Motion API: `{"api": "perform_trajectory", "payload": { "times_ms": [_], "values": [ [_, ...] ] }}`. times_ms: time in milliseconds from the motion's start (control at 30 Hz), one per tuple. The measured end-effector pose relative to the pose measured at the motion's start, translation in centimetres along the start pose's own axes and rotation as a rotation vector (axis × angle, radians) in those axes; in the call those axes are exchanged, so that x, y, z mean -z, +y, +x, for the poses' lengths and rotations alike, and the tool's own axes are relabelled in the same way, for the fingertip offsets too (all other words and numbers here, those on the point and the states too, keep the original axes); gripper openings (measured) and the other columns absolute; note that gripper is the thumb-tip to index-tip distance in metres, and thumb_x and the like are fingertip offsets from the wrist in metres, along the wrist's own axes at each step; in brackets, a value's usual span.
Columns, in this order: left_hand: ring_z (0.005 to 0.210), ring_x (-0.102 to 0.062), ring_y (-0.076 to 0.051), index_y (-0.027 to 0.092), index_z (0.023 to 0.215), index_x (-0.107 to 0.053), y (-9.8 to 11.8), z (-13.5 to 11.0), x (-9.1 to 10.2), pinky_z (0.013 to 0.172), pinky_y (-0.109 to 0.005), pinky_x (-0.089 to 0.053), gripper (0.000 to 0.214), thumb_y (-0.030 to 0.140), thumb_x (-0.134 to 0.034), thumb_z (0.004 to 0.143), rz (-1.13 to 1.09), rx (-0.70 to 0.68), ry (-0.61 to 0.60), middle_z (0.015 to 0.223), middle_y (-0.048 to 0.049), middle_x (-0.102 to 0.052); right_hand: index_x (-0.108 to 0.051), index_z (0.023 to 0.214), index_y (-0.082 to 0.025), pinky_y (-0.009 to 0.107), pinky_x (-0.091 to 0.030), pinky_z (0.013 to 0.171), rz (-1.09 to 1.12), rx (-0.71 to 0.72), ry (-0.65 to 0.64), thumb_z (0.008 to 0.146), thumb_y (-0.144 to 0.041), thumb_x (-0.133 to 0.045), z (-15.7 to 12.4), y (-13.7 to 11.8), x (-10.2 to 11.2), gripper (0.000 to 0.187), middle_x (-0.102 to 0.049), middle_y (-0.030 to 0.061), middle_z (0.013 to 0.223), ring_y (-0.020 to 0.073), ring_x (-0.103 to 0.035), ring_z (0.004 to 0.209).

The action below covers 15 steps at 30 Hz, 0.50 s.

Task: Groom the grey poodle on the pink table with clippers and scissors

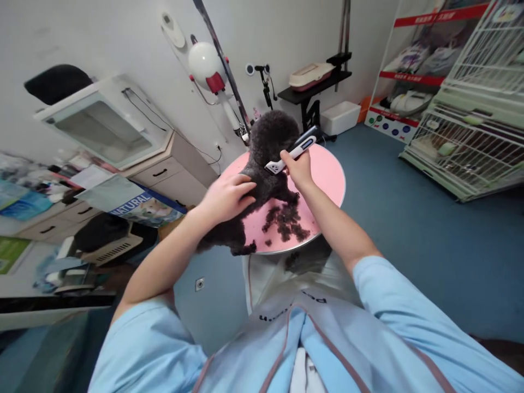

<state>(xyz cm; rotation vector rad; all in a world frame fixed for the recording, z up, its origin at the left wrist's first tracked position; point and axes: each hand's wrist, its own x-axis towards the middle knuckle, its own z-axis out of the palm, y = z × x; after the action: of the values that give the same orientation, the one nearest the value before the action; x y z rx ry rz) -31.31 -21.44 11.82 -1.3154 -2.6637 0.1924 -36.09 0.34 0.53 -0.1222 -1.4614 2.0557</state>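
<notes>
Two-handed at a dark curly-coated dog (pixel 268 188), standing on a round pink bench (pixel 331 174). Gripping white clippers (pixel 303 144) in the right hand (pixel 302 170), with the cutting end against the coat below the head. Resting the left hand (pixel 230 197), ungripping, fingers loosely spread, along the back. Scattered beside the forelegs, loose fur clumps (pixel 286 221).

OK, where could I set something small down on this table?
The round pink table looks barest between the right forearm and its right rim. A smaller free patch lies between the curly dark-grey dog and the left rim. The near side is crowded with loose dark hair clippings and paws.
</notes>
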Motion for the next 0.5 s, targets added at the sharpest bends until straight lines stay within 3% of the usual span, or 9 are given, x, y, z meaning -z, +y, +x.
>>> {"api": "perform_trajectory", "payload": {
  "times_ms": [100, 167, 333, 500],
  "values": [
    [0.115, -0.056, -0.031, 0.018, 0.115, -0.068, 0.2, 1.9, -2.2, 0.093, -0.044, -0.048, 0.035, 0.033, -0.064, 0.083, 0.135, -0.021, -0.081, 0.126, -0.0151, -0.058, -0.046, 0.084, -0.024, 0.024, -0.046, 0.047, -0.056, -0.012, -0.12, 0.063, -0.048, -0.081, 0.0, 0.0, -0.4, 0.048, -0.051, -0.0048, 0.065, 0.0123, -0.052, 0.057],
    [0.106, -0.059, -0.031, 0.016, 0.103, -0.072, 0.0, 2.3, -3.0, 0.086, -0.043, -0.049, 0.025, 0.029, -0.059, 0.086, 0.204, 0.016, -0.122, 0.112, -0.0155, -0.062, -0.046, 0.083, -0.023, 0.024, -0.044, 0.043, -0.066, -0.042, -0.169, 0.064, -0.047, -0.081, 0.0, 0.0, -0.3, 0.047, -0.05, -0.0051, 0.063, 0.0112, -0.05, 0.053],
    [0.082, -0.061, -0.024, 0.014, 0.082, -0.07, -0.7, 1.0, -2.9, 0.078, -0.038, -0.047, 0.03, 0.022, -0.043, 0.092, 0.195, 0.011, -0.144, 0.085, -0.0128, -0.063, -0.041, 0.087, -0.025, 0.023, -0.041, 0.039, -0.034, -0.026, -0.086, 0.067, -0.051, -0.078, 0.4, -0.4, -0.8, 0.05, -0.05, -0.0067, 0.064, 0.009, -0.048, 0.047],
    [0.08, -0.059, -0.023, 0.014, 0.079, -0.069, -0.8, -0.1, -3.0, 0.076, -0.036, -0.046, 0.03, 0.022, -0.043, 0.093, 0.172, 0.013, -0.094, 0.083, -0.0116, -0.063, -0.041, 0.087, -0.025, 0.022, -0.038, 0.035, -0.058, -0.125, -0.246, 0.062, -0.052, -0.082, -1.1, -0.2, -2.1, 0.056, -0.049, -0.0084, 0.06, 0.0084, -0.047, 0.043]
  ]
}}
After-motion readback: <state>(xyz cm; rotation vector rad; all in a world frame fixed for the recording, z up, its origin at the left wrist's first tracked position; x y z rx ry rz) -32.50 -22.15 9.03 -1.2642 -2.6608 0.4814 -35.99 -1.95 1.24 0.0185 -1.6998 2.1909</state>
